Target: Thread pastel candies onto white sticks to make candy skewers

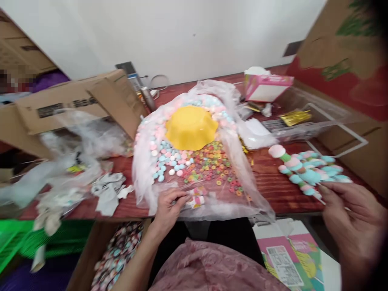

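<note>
My right hand (351,206) is closed at the right table edge, thumb and finger pinching the thin stick end of a marshmallow skewer (294,163). It lies at a pile of similar pastel pink, blue and white marshmallow skewers (321,165). My left hand (168,208) rests at the front of a clear plastic bag, its fingers pinched together; what they hold, if anything, is hidden. Beside its fingertips lies a small pink, yellow and white printed packet (197,199). Behind it are loose pastel marshmallows (169,157) and colourful ring candies (212,161), around an upturned yellow scalloped bowl (191,127).
The spread clear plastic bag (242,178) covers the middle of the red-brown table (269,182). An open cardboard box (69,101) and crumpled plastic stand left. A pink-white carton (266,85) and a clear tray with gold ties (295,118) stand right. Below is a box of wrapped sweets (117,258).
</note>
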The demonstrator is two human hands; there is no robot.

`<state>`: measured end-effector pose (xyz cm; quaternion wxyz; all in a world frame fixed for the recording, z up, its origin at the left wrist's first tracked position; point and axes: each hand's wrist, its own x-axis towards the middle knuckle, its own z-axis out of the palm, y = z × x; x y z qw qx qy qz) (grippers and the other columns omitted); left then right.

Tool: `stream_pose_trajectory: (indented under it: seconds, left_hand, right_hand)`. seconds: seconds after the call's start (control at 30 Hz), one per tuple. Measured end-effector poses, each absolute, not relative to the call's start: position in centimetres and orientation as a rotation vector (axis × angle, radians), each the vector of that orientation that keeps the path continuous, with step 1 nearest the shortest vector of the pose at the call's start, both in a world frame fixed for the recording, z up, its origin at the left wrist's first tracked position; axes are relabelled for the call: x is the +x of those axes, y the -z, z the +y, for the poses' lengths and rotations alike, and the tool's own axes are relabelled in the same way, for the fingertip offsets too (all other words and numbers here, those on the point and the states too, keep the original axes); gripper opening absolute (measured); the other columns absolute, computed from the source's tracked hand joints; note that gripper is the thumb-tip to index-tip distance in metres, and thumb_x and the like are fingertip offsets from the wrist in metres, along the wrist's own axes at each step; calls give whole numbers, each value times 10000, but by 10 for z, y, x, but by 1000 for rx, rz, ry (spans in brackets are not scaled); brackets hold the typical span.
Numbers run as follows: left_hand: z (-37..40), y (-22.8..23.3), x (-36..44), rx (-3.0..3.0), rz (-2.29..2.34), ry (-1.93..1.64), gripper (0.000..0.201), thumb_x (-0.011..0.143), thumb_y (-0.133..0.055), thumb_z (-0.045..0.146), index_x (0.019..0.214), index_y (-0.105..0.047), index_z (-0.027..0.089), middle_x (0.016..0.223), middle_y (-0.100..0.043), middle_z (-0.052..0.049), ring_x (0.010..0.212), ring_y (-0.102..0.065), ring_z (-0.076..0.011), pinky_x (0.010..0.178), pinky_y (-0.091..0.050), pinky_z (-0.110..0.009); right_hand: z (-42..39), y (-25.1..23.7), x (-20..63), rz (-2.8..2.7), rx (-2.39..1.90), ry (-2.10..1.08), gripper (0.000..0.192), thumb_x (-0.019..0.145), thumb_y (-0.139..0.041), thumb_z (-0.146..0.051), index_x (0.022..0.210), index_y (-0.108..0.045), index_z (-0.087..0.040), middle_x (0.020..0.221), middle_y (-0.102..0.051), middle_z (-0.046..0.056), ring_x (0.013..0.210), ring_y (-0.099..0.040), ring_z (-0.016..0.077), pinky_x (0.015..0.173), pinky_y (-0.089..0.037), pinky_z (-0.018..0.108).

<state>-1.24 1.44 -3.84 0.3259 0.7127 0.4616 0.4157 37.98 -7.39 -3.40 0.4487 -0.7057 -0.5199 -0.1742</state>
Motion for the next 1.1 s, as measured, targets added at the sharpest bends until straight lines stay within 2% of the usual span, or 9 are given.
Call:
stream_pose_trajectory:
  seconds: [0.07, 0.23, 0.53, 0.77, 0.9, 1.0, 1.1]
  left_hand:
    - [14, 41, -13, 1854, 1197, -1096, 118, 826, -714, 243, 758, -778, 171, 690, -716, -37, 650, -646, -144, 617, -500, -232]
    - [10, 46, -13, 1867, 1104, -1199, 80, 835, -723, 213, 785, -775, 177, 709, -714, -35, 657, -634, -134, 618, -490, -228]
    - [2, 53, -16, 1982, 1009, -1218, 124, 874, -695, 235, 804, -767, 162, 683, -678, -38, 633, -620, -123, 586, -481, -220]
    - [-2, 56, -14, 2097, 876, -1229, 111, 884, -687, 242, 843, -761, 170, 732, -685, -44, 661, -630, -119, 603, -504, -216]
    - [-3, 57, -14, 2123, 871, -1155, 135, 894, -675, 258, 836, -748, 161, 746, -681, -51, 678, -633, -126, 617, -508, -226]
    - [-4, 54, -15, 2096, 887, -1112, 165, 925, -631, 270, 850, -731, 162, 784, -692, -59, 722, -648, -136, 667, -521, -244]
    - [-6, 49, -16, 2115, 868, -993, 235, 941, -602, 358, 1030, -705, 166, 968, -723, -99, 903, -674, -184, 808, -529, -303]
  right_hand:
    - [-70, 14, 351, -1576, -1520, 308, 27, 887, -639, -244, 896, -658, -228, 821, -640, 37, 751, -613, 215, 726, -470, 386]
    - [-50, -4, 300, -2056, -1108, 150, 206, 903, -545, -80, 1041, -619, -213, 861, -653, 36, 773, -590, 185, 724, -452, 371]
    - [-46, -6, 306, -2274, -1050, 142, 289, 878, -513, -26, 1037, -604, -249, 886, -660, 53, 842, -553, 242, 775, -404, 443]
    - [-39, -8, 293, -2364, -1010, -20, 238, 919, -457, -54, 1032, -590, -216, 857, -644, 38, 793, -556, 191, 793, -379, 419]
    - [-38, -5, 288, -2394, -962, 99, 267, 888, -446, -16, 1038, -597, -177, 857, -644, 53, 780, -549, 189, 748, -371, 391]
    - [-40, -3, 287, -2361, -924, 80, 257, 874, -471, -4, 1036, -595, -162, 878, -649, 63, 797, -557, 190, 748, -385, 382]
    - [-41, -2, 287, -2342, -926, 51, 231, 877, -489, -9, 1012, -590, -166, 862, -652, 52, 786, -557, 185, 747, -387, 378]
